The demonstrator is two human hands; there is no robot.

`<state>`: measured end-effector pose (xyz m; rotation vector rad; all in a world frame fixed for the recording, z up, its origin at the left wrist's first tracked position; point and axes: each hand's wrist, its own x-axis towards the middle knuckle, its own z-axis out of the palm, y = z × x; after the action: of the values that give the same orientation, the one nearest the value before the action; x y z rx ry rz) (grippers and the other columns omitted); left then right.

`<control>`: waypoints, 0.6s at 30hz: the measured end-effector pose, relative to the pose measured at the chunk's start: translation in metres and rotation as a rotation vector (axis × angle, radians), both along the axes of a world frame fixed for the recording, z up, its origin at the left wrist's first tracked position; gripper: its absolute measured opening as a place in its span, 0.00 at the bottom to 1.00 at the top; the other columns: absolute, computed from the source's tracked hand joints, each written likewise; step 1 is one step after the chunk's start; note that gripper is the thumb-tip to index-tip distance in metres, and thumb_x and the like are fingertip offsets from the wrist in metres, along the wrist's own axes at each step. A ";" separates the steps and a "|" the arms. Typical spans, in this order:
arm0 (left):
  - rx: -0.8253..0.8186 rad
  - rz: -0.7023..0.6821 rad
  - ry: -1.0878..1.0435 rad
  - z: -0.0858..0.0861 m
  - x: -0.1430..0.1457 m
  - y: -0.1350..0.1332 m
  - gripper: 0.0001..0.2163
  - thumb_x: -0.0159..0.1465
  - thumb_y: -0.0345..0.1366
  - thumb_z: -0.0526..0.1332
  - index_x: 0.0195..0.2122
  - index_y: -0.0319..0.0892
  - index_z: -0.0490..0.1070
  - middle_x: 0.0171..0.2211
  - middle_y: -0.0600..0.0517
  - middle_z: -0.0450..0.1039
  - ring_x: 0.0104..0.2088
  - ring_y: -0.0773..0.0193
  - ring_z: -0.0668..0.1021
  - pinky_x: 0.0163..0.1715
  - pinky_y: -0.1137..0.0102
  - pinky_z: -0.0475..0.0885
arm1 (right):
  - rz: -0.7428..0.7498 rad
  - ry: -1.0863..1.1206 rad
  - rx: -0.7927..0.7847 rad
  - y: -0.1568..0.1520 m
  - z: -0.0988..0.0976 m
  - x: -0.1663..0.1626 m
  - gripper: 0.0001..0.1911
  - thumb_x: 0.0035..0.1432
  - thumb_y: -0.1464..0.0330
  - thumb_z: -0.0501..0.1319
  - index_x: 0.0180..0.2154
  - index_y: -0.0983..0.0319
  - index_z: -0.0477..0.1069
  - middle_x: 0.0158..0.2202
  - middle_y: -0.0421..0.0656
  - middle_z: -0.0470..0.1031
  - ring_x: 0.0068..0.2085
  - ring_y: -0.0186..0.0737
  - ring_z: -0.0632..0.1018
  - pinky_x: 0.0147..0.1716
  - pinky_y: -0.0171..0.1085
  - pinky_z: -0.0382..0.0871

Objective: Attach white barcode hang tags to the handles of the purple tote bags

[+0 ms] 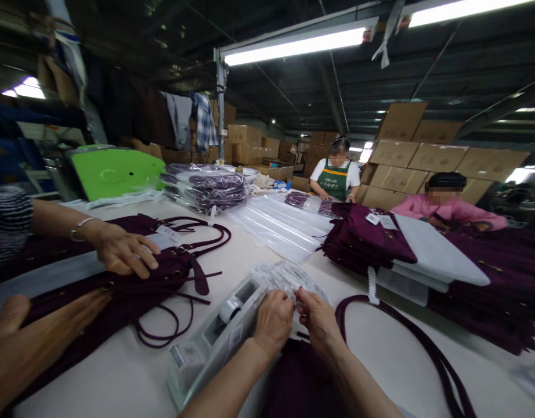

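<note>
My left hand (274, 322) is closed, its fingers curled at the near edge of a pile of small whitish strips or tags (289, 273). Close beside it, my right hand (317, 319) is pinched, fingertips almost meeting the left ones. Whatever lies between the fingers is too small to make out. Below my wrists is a dark purple bag (300, 380), partly covered by my forearms. To the left of my left hand stands a pale tape dispenser or tray (219, 342) with rolls in it. A long purple strap (428, 337) loops on the table right of my right hand.
At left, a co-worker's hands (126, 249) press on a purple bag (163, 278). Stacked purple bags (372, 238) lie at right. Clear plastic sleeves (280, 226) and wrapped bags (206, 186) are farther back. Two people (337, 174) work across the table, before cartons (437, 157).
</note>
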<state>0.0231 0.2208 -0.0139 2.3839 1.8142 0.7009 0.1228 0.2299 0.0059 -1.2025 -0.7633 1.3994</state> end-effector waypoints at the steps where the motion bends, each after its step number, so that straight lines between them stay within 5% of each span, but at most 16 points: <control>1: 0.012 0.002 0.018 -0.001 0.001 -0.001 0.12 0.63 0.31 0.48 0.32 0.41 0.71 0.36 0.48 0.69 0.40 0.61 0.70 0.41 0.68 0.66 | -0.010 0.071 -0.010 0.002 0.001 0.000 0.21 0.34 0.58 0.67 0.28 0.65 0.68 0.26 0.40 0.69 0.21 0.26 0.64 0.17 0.26 0.53; 5: -0.092 0.063 0.089 -0.002 0.004 -0.005 0.16 0.61 0.24 0.46 0.43 0.42 0.68 0.42 0.44 0.67 0.43 0.56 0.71 0.43 0.63 0.67 | 0.009 0.206 -0.040 0.007 0.000 0.007 0.21 0.36 0.59 0.67 0.31 0.64 0.66 0.22 0.39 0.70 0.20 0.27 0.66 0.16 0.26 0.56; 9: -0.275 0.055 0.140 -0.003 0.002 -0.007 0.26 0.58 0.20 0.42 0.58 0.40 0.53 0.42 0.41 0.68 0.38 0.55 0.75 0.36 0.63 0.71 | -0.030 0.187 -0.019 0.014 0.002 0.011 0.17 0.39 0.63 0.65 0.30 0.65 0.65 0.13 0.32 0.60 0.14 0.24 0.58 0.13 0.23 0.48; 18: -0.338 -0.005 0.191 -0.008 -0.005 -0.004 0.31 0.55 0.18 0.41 0.61 0.36 0.43 0.43 0.40 0.68 0.38 0.55 0.75 0.36 0.63 0.72 | -0.218 0.129 -0.032 0.050 0.015 0.014 0.07 0.49 0.67 0.59 0.25 0.64 0.63 0.08 0.27 0.46 0.11 0.22 0.47 0.11 0.25 0.37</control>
<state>0.0178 0.2163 -0.0220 2.2891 1.8193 0.1502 0.1368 0.2794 0.0214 -1.1706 -0.5064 1.2982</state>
